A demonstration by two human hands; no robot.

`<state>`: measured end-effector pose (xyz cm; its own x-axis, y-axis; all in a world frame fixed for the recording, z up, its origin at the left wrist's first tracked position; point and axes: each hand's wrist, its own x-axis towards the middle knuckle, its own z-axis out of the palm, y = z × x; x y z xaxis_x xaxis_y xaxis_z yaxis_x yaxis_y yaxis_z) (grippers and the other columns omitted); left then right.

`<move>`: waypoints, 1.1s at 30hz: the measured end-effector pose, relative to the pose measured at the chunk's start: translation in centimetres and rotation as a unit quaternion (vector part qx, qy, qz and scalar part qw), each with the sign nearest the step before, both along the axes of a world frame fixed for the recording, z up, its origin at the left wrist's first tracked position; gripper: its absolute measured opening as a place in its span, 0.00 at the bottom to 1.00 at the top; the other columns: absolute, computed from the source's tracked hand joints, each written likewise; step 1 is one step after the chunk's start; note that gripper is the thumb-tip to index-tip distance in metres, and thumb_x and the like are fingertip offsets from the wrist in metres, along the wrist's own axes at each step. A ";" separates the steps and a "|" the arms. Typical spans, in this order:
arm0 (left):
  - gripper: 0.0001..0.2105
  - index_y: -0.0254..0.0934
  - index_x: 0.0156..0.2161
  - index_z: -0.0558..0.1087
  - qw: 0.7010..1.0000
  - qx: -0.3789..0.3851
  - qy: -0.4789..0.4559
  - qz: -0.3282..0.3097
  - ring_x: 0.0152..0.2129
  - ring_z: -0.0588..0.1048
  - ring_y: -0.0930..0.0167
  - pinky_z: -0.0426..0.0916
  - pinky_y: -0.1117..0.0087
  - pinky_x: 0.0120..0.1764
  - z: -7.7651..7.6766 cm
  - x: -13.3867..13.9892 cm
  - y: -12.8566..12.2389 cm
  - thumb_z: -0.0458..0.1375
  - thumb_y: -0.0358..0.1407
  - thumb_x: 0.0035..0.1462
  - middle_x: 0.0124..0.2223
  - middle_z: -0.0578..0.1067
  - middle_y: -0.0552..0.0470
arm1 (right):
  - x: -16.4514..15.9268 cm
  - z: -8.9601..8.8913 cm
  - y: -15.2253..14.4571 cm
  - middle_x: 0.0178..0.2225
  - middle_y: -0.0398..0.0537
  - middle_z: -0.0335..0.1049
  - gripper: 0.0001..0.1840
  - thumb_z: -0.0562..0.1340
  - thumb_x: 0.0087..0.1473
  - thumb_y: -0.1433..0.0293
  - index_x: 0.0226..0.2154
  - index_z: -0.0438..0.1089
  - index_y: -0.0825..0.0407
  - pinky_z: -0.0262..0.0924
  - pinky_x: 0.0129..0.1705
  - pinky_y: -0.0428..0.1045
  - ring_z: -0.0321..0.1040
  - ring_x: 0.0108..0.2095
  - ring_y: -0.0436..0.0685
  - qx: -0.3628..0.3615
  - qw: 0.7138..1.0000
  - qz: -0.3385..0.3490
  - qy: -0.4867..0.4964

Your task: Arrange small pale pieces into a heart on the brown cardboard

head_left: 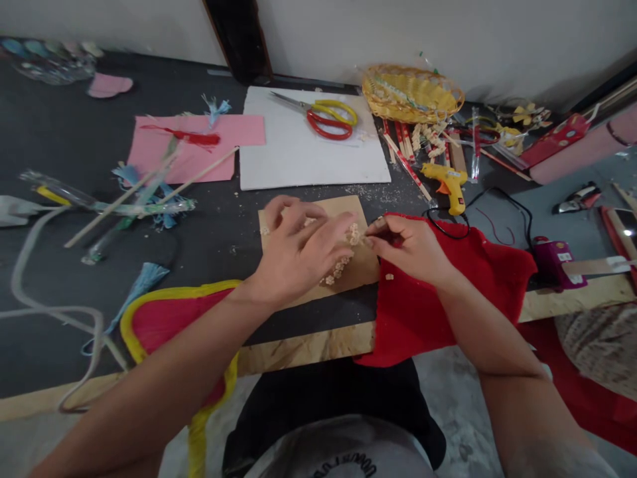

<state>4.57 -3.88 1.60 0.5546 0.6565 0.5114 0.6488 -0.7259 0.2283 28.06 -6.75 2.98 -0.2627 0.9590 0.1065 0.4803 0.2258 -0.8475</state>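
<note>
My left hand (301,249) is over a brown sheet of card (365,265), its fingers curved. Between its thumb and forefinger is a small cream flower-shaped piece (354,234). My right hand (411,251) meets it from the right, thumb and forefinger pinched beside the flower; what they hold is too small to make out. A short row of similar cream flowers (338,269) shows under my left thumb, partly hidden by the hand. Beneath my right wrist lies a red cloth (452,305), with one loose flower piece (389,277) on it.
Red-and-yellow-handled scissors (331,123) lie on a white board (308,162). A yellow glue gun (450,182) with a black cord and a wicker basket (413,93) are to the right. Pink paper (209,169), sticks and blue tassels (144,285) lie left, near a yellow-edged red piece (174,318).
</note>
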 end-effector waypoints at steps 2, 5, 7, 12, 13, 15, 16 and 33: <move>0.16 0.50 0.58 0.68 0.999 0.018 -0.029 0.040 0.45 0.75 0.61 0.61 0.53 0.52 0.6 -0.5 0.2 0.57 0.45 0.67 0.43 0.82 0.56 | 0.9 -0.1 0.3 0.35 0.45 0.80 0.07 0.64 0.60 0.64 0.36 0.76 0.50 0.64 0.36 0.47 0.74 0.33 0.53 0.005 0.997 0.004 -0.071; 0.16 0.47 0.58 0.67 0.990 0.020 -0.080 0.111 0.47 0.73 0.61 0.62 0.53 0.54 1.0 -1.4 0.9 0.56 0.42 0.67 0.44 0.81 0.54 | 1.7 -0.6 0.6 0.36 0.48 0.81 0.06 0.63 0.61 0.68 0.35 0.77 0.51 0.63 0.38 0.49 0.75 0.35 0.55 0.014 0.978 0.043 -0.205; 0.16 0.44 0.57 0.67 0.980 0.014 -0.132 0.147 0.48 0.72 0.61 0.64 0.53 0.55 0.9 -2.0 1.5 0.56 0.41 0.66 0.46 0.80 0.52 | 1.9 -1.1 0.7 0.38 0.49 0.81 0.07 0.62 0.62 0.69 0.37 0.77 0.51 0.64 0.40 0.50 0.75 0.38 0.57 0.021 0.966 0.069 -0.250; 0.13 0.37 0.51 0.69 0.943 0.013 -0.279 0.184 0.47 0.75 0.64 0.69 0.55 0.55 -0.4 -3.2 3.5 0.58 0.37 0.61 0.47 0.78 0.49 | 2.2 -1.3 0.6 0.43 0.50 0.81 0.09 0.59 0.66 0.70 0.39 0.76 0.50 0.65 0.45 0.51 0.76 0.43 0.57 0.044 0.970 0.073 -0.228; 0.12 0.37 0.49 0.69 0.936 0.009 -0.299 0.185 0.46 0.76 0.65 0.70 0.56 0.54 -0.6 -3.3 3.8 0.59 0.36 0.60 0.47 0.77 0.49 | 2.2 -1.2 0.5 0.42 0.50 0.80 0.08 0.60 0.65 0.70 0.39 0.76 0.50 0.65 0.44 0.50 0.76 0.41 0.56 0.047 0.971 0.066 -0.225; 0.11 0.38 0.48 0.68 0.925 -0.006 -0.331 0.187 0.44 0.76 0.65 0.71 0.56 0.51 -1.0 -3.5 4.3 0.59 0.36 0.60 0.48 0.76 0.49 | 2.2 -1.0 0.3 0.38 0.48 0.79 0.05 0.63 0.62 0.68 0.38 0.75 0.51 0.63 0.39 0.48 0.74 0.36 0.54 0.043 0.970 0.058 -0.231; 0.11 0.39 0.47 0.68 0.920 -0.013 -0.341 0.191 0.44 0.76 0.65 0.71 0.55 0.50 -1.1 -3.6 4.4 0.59 0.36 0.60 0.49 0.76 0.49 | 2.2 -0.9 0.2 0.36 0.47 0.78 0.04 0.65 0.61 0.68 0.38 0.75 0.51 0.62 0.37 0.47 0.72 0.34 0.53 0.039 0.969 0.056 -0.238; 0.11 0.39 0.47 0.68 0.938 -0.051 -0.259 0.224 0.49 0.73 0.68 0.68 0.59 0.56 -1.4 -3.0 3.9 0.55 0.29 0.60 0.49 0.77 0.51 | 0.1 -2.0 -0.1 0.35 0.47 0.77 0.06 0.62 0.62 0.68 0.36 0.75 0.51 0.62 0.34 0.46 0.69 0.31 0.51 0.090 0.972 0.051 -0.211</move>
